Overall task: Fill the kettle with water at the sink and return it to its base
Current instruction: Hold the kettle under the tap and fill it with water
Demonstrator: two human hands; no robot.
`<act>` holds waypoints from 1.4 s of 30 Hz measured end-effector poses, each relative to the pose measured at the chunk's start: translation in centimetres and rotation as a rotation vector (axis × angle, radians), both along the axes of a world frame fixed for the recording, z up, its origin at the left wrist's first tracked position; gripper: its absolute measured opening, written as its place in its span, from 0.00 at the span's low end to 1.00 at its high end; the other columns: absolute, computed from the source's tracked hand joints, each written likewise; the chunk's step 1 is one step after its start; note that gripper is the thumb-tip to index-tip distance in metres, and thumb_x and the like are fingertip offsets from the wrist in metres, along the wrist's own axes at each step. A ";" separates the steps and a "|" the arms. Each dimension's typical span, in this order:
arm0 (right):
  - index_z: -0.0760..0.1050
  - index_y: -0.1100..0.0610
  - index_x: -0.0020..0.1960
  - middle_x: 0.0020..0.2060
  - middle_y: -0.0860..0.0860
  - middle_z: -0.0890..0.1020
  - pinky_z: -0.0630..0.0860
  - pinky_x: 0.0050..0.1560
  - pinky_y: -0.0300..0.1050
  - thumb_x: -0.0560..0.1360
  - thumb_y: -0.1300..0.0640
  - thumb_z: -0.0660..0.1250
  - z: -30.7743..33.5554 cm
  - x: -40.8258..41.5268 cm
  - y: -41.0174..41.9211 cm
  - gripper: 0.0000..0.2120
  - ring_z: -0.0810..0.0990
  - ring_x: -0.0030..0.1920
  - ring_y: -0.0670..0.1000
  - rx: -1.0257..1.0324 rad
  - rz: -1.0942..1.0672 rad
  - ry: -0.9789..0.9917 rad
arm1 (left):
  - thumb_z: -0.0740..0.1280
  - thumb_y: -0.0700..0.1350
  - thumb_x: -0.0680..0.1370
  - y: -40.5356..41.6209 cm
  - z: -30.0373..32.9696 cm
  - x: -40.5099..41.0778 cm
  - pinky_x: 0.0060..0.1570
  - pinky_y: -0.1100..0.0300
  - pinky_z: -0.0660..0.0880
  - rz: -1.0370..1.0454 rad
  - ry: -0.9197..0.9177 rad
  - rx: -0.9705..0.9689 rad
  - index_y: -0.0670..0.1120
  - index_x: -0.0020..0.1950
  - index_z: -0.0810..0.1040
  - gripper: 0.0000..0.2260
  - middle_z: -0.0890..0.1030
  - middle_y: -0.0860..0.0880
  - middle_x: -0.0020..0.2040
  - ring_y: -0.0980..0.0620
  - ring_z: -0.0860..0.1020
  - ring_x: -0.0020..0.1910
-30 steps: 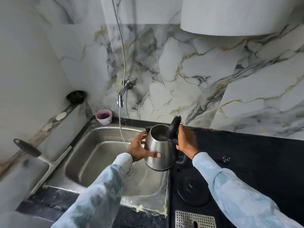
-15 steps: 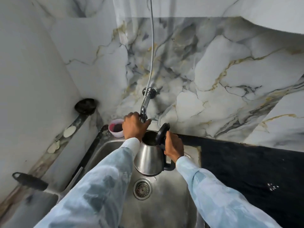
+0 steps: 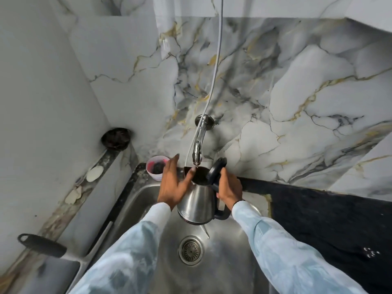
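Note:
A steel kettle [image 3: 198, 203] with its black lid [image 3: 216, 169] flipped up hangs over the steel sink [image 3: 135, 200], its mouth right under the chrome tap [image 3: 198, 145] on the marble wall. My right hand [image 3: 229, 187] grips the black handle at the kettle's right side. My left hand [image 3: 172, 183] rests flat against the kettle's left side, fingers spread, its thumb near the rim. The kettle's base is out of view.
A pink-rimmed cup [image 3: 157, 167] stands at the sink's back left corner. A black round object [image 3: 115, 137] sits on the left ledge, and a black-handled utensil [image 3: 42, 245] lies at the lower left. Black countertop [image 3: 328, 219] runs to the right. The drain [image 3: 191, 250] is below the kettle.
My left hand came off the tap and dropped to the kettle's left side. The kettle stays under the spout, and the view has shifted further over the sink.

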State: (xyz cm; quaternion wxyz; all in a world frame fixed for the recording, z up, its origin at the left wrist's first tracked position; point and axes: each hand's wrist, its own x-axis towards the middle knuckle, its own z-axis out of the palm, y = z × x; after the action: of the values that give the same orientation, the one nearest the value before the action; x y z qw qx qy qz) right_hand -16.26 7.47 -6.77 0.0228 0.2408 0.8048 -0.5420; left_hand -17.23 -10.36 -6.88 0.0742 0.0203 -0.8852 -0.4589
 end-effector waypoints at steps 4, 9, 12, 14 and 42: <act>0.80 0.55 0.44 0.55 0.63 0.87 0.85 0.63 0.72 0.69 0.26 0.44 -0.9 -0.9 -0.4 0.38 0.87 0.56 0.73 -0.013 -0.036 -0.008 | 0.70 0.65 0.75 -1.6 -4.8 3.1 0.83 0.46 0.61 -0.038 -0.164 0.025 0.46 0.86 0.56 0.47 0.63 0.42 0.85 0.44 0.62 0.84; 0.78 0.53 0.42 0.48 0.59 0.84 0.85 0.64 0.71 0.70 0.27 0.44 -0.5 -1.9 -1.0 0.36 0.86 0.56 0.72 -0.032 -0.048 0.012 | 0.75 0.59 0.74 -1.3 -5.7 3.6 0.76 0.48 0.70 -0.114 -0.235 -0.062 0.44 0.85 0.60 0.45 0.73 0.41 0.79 0.41 0.72 0.77; 0.75 0.51 0.35 0.38 0.50 0.80 0.85 0.63 0.73 0.73 0.29 0.46 -0.4 -1.9 -1.2 0.31 0.87 0.54 0.71 -0.030 -0.056 0.022 | 0.75 0.59 0.74 -1.5 -5.7 3.4 0.74 0.46 0.72 -0.121 -0.219 -0.058 0.44 0.83 0.62 0.43 0.75 0.41 0.76 0.42 0.75 0.74; 0.75 0.51 0.35 0.39 0.52 0.81 0.85 0.63 0.72 0.72 0.28 0.46 -0.5 -1.8 -1.7 0.31 0.87 0.54 0.71 -0.035 -0.041 0.026 | 0.74 0.60 0.73 -1.9 -5.8 3.6 0.74 0.47 0.72 -0.103 -0.217 -0.046 0.44 0.83 0.63 0.43 0.75 0.41 0.76 0.42 0.74 0.74; 0.79 0.55 0.34 0.41 0.58 0.87 0.86 0.59 0.69 0.79 0.22 0.56 0.9 0.2 -2.0 0.39 0.87 0.50 0.69 0.122 0.093 0.067 | 0.55 0.69 0.81 -3.0 0.4 -2.1 0.60 0.47 0.66 0.059 -0.536 0.670 0.55 0.42 0.91 0.29 0.90 0.59 0.42 0.53 0.80 0.50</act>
State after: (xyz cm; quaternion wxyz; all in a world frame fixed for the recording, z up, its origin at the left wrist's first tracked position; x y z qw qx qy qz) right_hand -16.10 5.42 -5.89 0.0062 0.1859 0.8469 -0.4981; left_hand -19.30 -13.31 -6.47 -0.1562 0.1872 -0.6741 -0.6972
